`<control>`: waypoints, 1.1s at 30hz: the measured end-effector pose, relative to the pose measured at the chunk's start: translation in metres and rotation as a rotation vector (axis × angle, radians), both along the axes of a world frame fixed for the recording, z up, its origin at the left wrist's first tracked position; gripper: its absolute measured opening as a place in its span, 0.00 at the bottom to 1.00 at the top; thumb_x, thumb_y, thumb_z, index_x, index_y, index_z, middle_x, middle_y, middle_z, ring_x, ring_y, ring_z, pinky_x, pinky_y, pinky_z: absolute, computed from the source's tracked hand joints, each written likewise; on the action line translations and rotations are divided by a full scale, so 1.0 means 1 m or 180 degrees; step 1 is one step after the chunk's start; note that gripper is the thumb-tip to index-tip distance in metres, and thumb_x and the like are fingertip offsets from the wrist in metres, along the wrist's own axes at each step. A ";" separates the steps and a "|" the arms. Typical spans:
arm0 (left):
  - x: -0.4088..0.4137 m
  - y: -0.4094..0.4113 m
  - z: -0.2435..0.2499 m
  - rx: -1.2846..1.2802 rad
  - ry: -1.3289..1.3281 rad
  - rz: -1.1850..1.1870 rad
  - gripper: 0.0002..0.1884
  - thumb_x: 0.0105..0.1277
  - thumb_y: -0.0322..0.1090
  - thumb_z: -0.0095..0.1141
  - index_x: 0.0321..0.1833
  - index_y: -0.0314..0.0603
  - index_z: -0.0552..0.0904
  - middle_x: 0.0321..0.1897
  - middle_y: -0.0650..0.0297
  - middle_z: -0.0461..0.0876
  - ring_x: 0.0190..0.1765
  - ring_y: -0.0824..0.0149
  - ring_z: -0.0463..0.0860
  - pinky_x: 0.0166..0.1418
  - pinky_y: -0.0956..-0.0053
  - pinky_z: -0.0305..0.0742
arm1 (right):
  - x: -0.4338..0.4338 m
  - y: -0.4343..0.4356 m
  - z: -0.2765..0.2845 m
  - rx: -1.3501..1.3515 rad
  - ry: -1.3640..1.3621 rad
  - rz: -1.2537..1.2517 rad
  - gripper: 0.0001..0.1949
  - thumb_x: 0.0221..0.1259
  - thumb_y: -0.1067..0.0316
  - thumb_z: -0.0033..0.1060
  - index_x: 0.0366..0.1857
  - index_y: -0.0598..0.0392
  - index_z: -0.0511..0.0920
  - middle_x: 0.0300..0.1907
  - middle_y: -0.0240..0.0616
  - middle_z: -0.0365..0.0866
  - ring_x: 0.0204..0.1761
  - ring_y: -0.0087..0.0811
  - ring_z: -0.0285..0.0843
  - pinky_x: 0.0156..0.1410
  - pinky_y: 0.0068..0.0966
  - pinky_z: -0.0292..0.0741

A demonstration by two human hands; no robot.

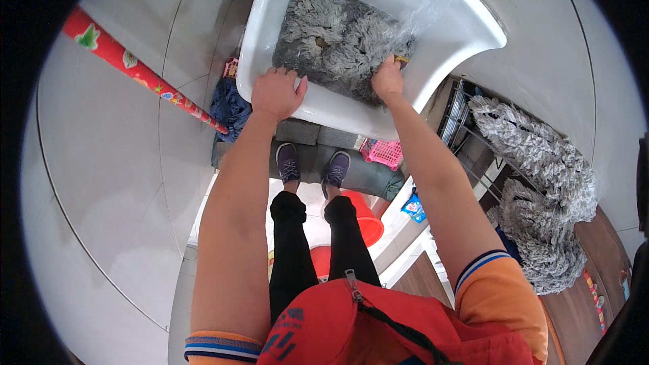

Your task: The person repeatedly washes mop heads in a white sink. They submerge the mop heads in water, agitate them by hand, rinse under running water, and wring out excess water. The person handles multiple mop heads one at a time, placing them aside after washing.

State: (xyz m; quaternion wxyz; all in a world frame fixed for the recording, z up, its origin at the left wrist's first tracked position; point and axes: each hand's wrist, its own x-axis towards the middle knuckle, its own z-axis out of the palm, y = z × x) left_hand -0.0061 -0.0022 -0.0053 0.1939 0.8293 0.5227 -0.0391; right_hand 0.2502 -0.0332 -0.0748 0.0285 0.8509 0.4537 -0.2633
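Note:
Shaggy grey mop heads (324, 35) lie soaked in dark, murky water inside a white ceramic sink (350, 117). My left hand (276, 92) rests on the sink's near-left rim, fingertips over its inner edge and thumb apart. Inside the basin, my right hand (389, 80) is closed on a small object with a yellow edge (401, 59), at the right side of the grey strands. My fingers hide most of that object, so its kind is unclear. Water (431, 7) streams down from the upper right onto the mop heads beside my right hand.
A red patterned pole (147, 78) leans at the left, near dark blue cloth (230, 106). More grey mop heads (537, 157) hang over a metal rack (471, 137) at the right. Below are a pink plastic basket (384, 154), red buckets (369, 223) and a blue packet (414, 208).

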 end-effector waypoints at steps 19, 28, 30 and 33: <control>0.003 -0.002 0.004 0.0033 -0.0258 0.0021 0.16 0.62 0.47 0.49 0.28 0.41 0.80 0.28 0.58 0.79 0.38 0.56 0.79 0.38 0.60 0.76 | 0.067 0.060 -0.020 -0.0795 -0.0321 0.1808 0.17 0.54 0.59 0.50 0.44 0.56 0.79 0.52 0.44 0.77 0.55 0.46 0.74 0.59 0.35 0.72; 0.005 0.002 -0.005 0.0261 -0.0211 -0.0035 0.17 0.64 0.48 0.48 0.32 0.43 0.83 0.31 0.57 0.82 0.38 0.55 0.80 0.40 0.60 0.76 | 0.022 -0.028 0.013 0.0111 0.0651 0.0061 0.21 0.52 0.62 0.59 0.46 0.62 0.66 0.44 0.59 0.77 0.51 0.55 0.75 0.55 0.41 0.72; 0.000 0.000 -0.003 0.0317 -0.0286 0.0021 0.18 0.65 0.49 0.46 0.32 0.43 0.83 0.30 0.56 0.82 0.37 0.54 0.81 0.40 0.59 0.76 | 0.020 -0.035 0.044 0.0641 0.1068 -0.0079 0.23 0.53 0.63 0.62 0.49 0.63 0.66 0.44 0.56 0.79 0.49 0.50 0.77 0.54 0.38 0.72; 0.004 0.000 0.001 0.0073 -0.0228 0.0108 0.19 0.65 0.49 0.45 0.30 0.42 0.82 0.30 0.56 0.81 0.40 0.55 0.80 0.43 0.58 0.75 | 0.032 -0.030 0.115 0.1334 0.2711 -0.1223 0.20 0.57 0.66 0.60 0.51 0.61 0.67 0.45 0.48 0.79 0.47 0.40 0.78 0.53 0.34 0.73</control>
